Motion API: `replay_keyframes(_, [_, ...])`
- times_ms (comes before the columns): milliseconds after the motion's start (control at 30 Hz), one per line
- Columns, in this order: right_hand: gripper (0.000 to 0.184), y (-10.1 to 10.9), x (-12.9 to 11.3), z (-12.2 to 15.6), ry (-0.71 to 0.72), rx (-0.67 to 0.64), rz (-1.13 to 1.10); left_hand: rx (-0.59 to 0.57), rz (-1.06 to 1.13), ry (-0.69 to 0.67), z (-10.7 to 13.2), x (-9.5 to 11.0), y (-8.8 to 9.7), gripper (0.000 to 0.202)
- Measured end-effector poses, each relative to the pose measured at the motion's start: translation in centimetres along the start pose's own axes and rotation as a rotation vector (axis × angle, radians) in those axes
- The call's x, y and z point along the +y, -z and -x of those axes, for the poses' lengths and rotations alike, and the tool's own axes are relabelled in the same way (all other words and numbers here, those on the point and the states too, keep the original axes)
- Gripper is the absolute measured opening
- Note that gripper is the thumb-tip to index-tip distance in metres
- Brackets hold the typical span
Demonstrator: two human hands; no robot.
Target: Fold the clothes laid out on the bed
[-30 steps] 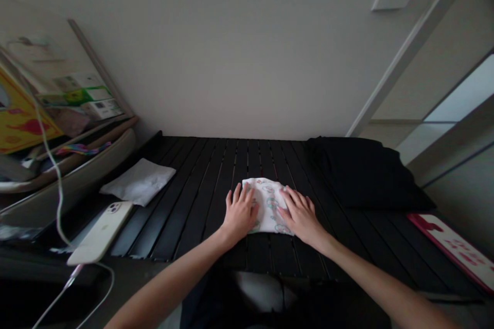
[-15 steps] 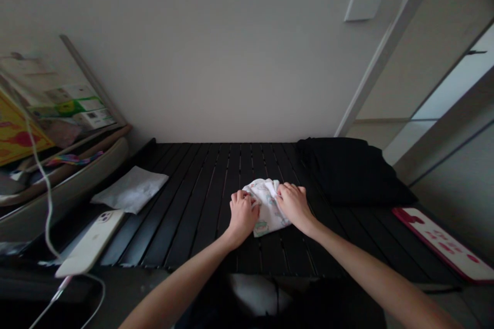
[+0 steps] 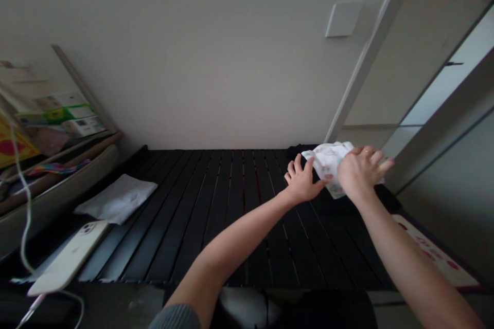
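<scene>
A small folded white cloth with a pink and green print (image 3: 327, 162) is held up off the black slatted table (image 3: 216, 216), over the far right of it. My right hand (image 3: 360, 172) lies on top of the cloth with its fingers curled over it. My left hand (image 3: 303, 181) supports the cloth's left edge from below, thumb against it and fingers spread. A black pile of fabric (image 3: 386, 196) lies under both hands, mostly hidden by them.
A folded white cloth (image 3: 116, 198) lies at the table's left side, with a white phone (image 3: 67, 263) on a white cable (image 3: 23, 247) in front of it. Boxes and clutter (image 3: 50, 128) stand at the far left. A red and white board (image 3: 436, 257) lies at the right edge.
Both hands gathered the printed cloth off the middle of the table, lifted it, and carried it right and back, over the black fabric pile.
</scene>
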State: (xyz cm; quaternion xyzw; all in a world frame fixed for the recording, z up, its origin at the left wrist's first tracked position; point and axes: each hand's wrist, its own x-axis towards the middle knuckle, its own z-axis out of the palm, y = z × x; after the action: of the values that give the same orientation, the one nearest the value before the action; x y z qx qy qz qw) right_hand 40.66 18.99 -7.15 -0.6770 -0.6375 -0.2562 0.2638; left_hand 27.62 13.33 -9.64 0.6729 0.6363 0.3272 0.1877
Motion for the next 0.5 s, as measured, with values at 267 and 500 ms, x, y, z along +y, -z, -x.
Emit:
replay_keyframes(267, [0.046,-3.8,-5.6,8.9,0.457,-0.231,-0.274,-0.099,-0.341,0.219,3.5,-10.4,3.6,0.054])
replay_keyframes(500, [0.058,-8.6,-8.6,15.2,0.658,-0.555,-0.529,0.202,-0.711,0.511,9.8,-21.9,12.3,0.044])
